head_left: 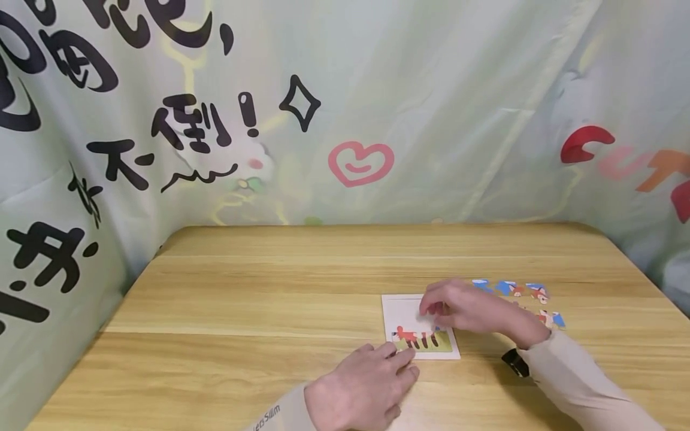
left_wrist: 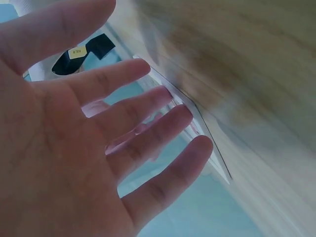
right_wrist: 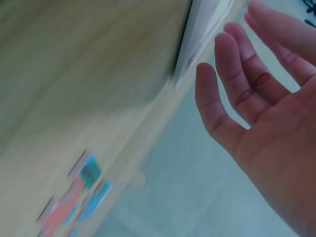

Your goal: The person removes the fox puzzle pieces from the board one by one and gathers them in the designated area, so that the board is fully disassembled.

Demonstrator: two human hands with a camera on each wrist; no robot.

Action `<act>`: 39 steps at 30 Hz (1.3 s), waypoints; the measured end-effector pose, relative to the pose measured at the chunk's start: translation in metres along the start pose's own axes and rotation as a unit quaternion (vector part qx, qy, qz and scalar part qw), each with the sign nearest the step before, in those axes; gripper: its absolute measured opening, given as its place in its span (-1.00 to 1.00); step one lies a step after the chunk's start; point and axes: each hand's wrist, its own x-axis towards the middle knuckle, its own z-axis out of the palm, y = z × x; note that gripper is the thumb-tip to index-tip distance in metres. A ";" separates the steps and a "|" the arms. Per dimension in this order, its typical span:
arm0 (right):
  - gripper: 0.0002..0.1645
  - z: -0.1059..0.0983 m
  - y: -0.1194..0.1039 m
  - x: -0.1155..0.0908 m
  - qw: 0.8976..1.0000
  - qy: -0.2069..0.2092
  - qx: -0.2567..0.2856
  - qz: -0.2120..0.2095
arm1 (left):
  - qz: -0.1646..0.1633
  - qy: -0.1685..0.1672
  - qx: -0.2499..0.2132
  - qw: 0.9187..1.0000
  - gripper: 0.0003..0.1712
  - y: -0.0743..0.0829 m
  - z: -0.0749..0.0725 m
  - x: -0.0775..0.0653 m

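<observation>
A white puzzle board (head_left: pixel 401 308) lies on the table, its lower part covered by fitted puzzle pieces (head_left: pixel 444 342) showing a red animal with striped legs on green. My left hand (head_left: pixel 363 386) is at the board's near left edge, fingers extended and spread; the left wrist view shows its palm (left_wrist: pixel 59 158) with nothing in it. Over the board's upper right is my right hand (head_left: pixel 469 306), fingers loosely bent. No piece shows between its fingers (right_wrist: pixel 232 74) in the right wrist view, though the thumb and index tips are partly out of frame. A small blue bit shows below that hand.
Loose puzzle pieces (head_left: pixel 507 288), blue and orange, lie right of the board, some behind the right forearm. Another piece (head_left: pixel 559 320) sits nearer the right. The wooden table (head_left: pixel 232 299) backs onto a printed curtain (head_left: pixel 458 120). A black band (head_left: pixel 516 363) is on the right wrist.
</observation>
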 end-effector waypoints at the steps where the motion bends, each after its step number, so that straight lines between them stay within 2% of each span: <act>1: -0.74 0.002 -0.002 0.002 1.000 -0.005 0.001 0.000 | 0.002 0.001 -0.002 1.000 -0.43 -0.001 0.001 -0.001; 8: -0.69 0.012 -0.008 0.011 0.999 -0.038 0.034 -0.013 | 0.020 0.036 -0.018 0.999 -0.41 -0.007 0.009 -0.014; 11: -0.66 0.015 -0.009 0.013 0.998 -0.044 0.044 -0.021 | 0.024 0.036 -0.021 0.999 -0.42 -0.008 0.009 -0.016; 16: -0.55 0.018 -0.011 0.016 0.997 -0.058 0.043 -0.029 | 0.030 0.024 -0.020 0.999 -0.44 -0.008 0.007 -0.013; 22: -0.48 0.017 -0.012 0.020 0.996 -0.080 0.039 -0.021 | 0.022 -0.003 -0.025 0.999 -0.37 -0.007 0.006 -0.010; 30: -0.51 0.013 -0.007 0.025 0.995 -0.085 0.050 0.005 | -0.015 -0.032 -0.008 0.999 -0.32 -0.009 0.010 -0.007; 39: -0.53 0.017 -0.008 0.026 0.994 -0.082 0.074 0.018 | -0.021 -0.041 -0.015 0.999 -0.29 -0.010 0.009 -0.006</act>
